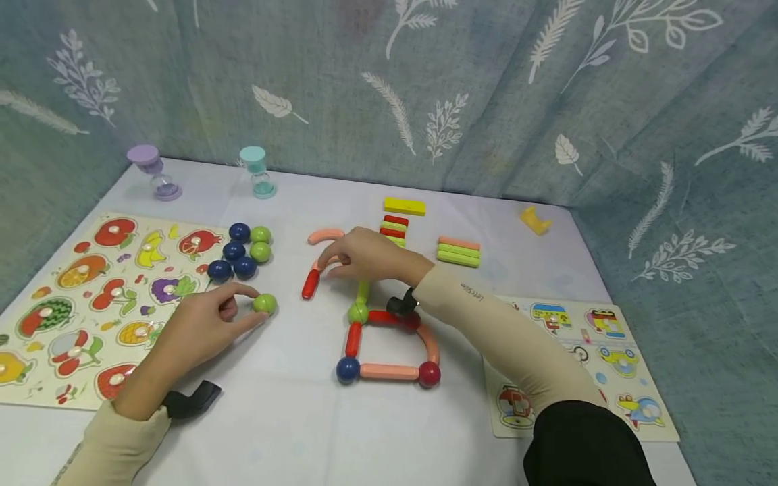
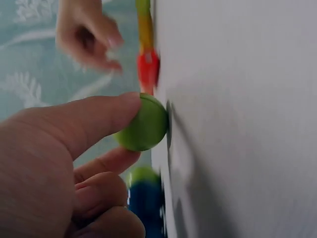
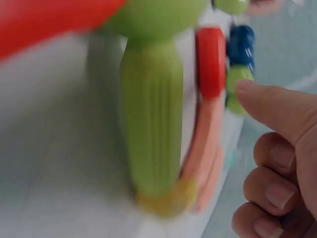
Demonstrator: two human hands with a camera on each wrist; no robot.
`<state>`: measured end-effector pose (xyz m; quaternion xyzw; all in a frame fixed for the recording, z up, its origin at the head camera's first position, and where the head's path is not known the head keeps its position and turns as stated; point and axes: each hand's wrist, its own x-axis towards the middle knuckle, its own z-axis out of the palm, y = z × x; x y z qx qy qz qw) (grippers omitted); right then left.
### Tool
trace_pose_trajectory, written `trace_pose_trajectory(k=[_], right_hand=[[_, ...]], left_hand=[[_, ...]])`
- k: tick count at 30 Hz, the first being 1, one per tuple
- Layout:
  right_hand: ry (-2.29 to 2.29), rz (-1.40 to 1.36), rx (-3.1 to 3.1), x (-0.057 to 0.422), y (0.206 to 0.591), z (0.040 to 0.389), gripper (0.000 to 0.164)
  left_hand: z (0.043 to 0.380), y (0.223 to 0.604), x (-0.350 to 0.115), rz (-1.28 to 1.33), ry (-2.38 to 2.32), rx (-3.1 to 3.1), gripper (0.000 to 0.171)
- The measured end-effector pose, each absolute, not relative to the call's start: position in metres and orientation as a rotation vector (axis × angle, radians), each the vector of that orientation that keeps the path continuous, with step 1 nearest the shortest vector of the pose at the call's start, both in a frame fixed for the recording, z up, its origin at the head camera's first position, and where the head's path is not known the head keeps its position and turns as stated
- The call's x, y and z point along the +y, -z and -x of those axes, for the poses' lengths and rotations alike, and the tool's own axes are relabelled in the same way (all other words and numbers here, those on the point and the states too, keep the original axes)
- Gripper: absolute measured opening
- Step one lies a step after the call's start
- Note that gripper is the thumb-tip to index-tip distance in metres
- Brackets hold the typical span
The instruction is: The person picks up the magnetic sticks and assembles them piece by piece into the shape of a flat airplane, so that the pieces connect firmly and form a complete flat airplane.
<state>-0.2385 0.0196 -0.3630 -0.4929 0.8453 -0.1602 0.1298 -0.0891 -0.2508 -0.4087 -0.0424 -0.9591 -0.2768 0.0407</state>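
One fruit puzzle board (image 1: 146,273) is lying at far left, two hourglasses (image 1: 258,174) standing behind. The left hand (image 1: 203,331) is pinching one green ball (image 1: 264,304) between thumb and finger, low over the white table (image 1: 273,432). Four blue balls (image 1: 234,250) and two more green balls (image 1: 261,252) are sitting beyond it. One loose red stick (image 1: 310,284) is lying near the right hand (image 1: 372,253), which is curling loosely, gripping nothing. Nearer, four balls are joining a stick frame (image 1: 389,372). Three sticks (image 1: 458,252) are lying together farther right, before one vehicle board (image 1: 650,378).
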Motion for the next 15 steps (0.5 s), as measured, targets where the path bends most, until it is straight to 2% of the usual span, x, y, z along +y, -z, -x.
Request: trace_pose_trajectory(k=[7, 15], right_hand=[[0.118, 1.740, 2.335, -0.006, 0.368, 0.229, 0.033], [0.056, 1.789, 2.301, -0.019, 0.369, 0.227, 0.024]], left_hand=[[0.090, 0.417, -0.227, 0.239, 0.996, -2.927, 0.038], [0.091, 0.427, -0.219, 0.272, 1.094, -2.859, 0.036]])
